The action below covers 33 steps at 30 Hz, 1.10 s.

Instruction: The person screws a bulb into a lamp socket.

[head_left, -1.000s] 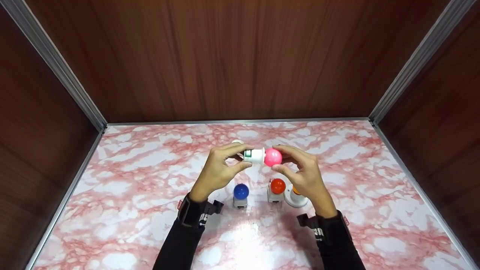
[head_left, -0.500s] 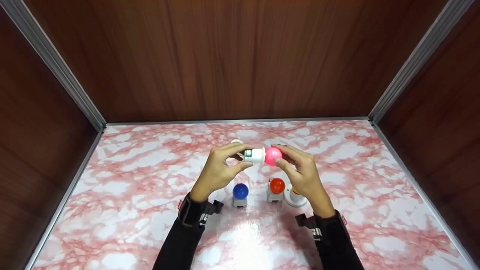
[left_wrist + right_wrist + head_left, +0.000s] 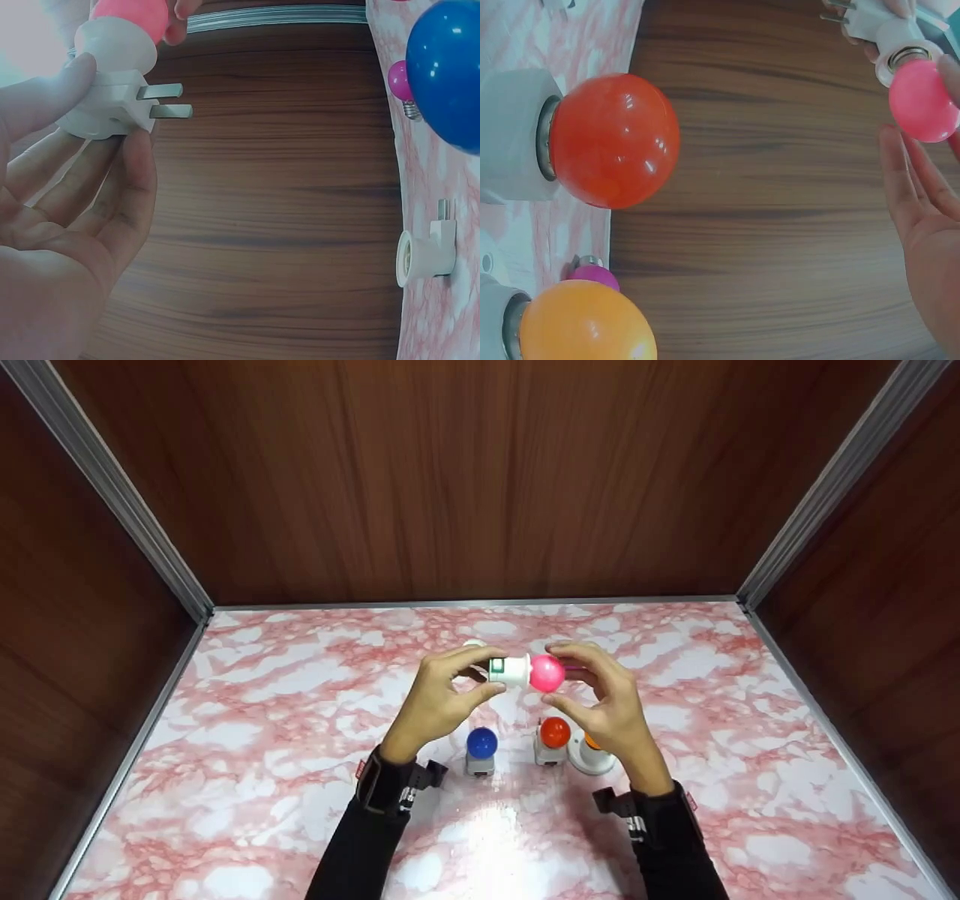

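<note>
My left hand holds a white plug-in bulb socket sideways above the table, pinched between thumb and fingers. Two flat metal prongs stick out of it in the left wrist view. A pink light bulb sits in the socket's mouth; in the right wrist view a little of its metal screw base shows. My right hand is around the bulb with fingers and thumb spread. Its fingertips look slightly off the bulb in the head view, and its fingers are fairly straight in the right wrist view.
Nearer on the marbled table stand a blue bulb and a red bulb in white sockets. An orange bulb on a round white base is partly hidden. A loose purple bulb and another white socket lie beyond.
My right thumb moved onto the pink bulb half a second ago, and the right fingers have since spread away from it. The left hand and socket stay in place.
</note>
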Available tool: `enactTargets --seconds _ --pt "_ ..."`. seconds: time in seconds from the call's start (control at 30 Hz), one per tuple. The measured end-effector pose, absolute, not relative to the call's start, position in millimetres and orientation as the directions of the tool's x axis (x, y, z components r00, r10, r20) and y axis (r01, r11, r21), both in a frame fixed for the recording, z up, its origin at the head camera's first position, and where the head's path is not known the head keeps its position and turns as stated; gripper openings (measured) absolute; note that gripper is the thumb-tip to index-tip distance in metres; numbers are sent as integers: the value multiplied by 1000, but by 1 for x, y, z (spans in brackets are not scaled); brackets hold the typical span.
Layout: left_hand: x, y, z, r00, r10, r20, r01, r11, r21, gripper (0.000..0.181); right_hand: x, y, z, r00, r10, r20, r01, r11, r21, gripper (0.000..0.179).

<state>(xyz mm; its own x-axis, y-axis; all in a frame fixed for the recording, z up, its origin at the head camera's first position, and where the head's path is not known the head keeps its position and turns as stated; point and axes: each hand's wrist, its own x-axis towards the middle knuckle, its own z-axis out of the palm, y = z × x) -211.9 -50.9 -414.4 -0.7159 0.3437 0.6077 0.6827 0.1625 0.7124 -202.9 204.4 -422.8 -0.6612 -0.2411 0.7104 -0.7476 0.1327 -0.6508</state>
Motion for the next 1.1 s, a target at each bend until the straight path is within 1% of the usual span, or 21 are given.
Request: enactTargets --seconds 0.17,0.37,0.87,1.1 --pt "-211 -51 -414 -730 347 589 665 160 730 36 -203 205 -423 -643 -253 723 -763 125 -635 53" --pt "-211 -50 -414 -738 351 576 653 153 742 36 -203 205 -422 -643 -251 724 -763 125 -634 50" --pt "-212 -50 -417 -727 353 588 665 151 731 36 -203 207 -423 -647 -254 719 -760 136 -636 51" --pt "-213 -49 -416 -703 353 617 693 147 706 37 -203 208 -424 -656 -253 711 -753 157 -639 52"
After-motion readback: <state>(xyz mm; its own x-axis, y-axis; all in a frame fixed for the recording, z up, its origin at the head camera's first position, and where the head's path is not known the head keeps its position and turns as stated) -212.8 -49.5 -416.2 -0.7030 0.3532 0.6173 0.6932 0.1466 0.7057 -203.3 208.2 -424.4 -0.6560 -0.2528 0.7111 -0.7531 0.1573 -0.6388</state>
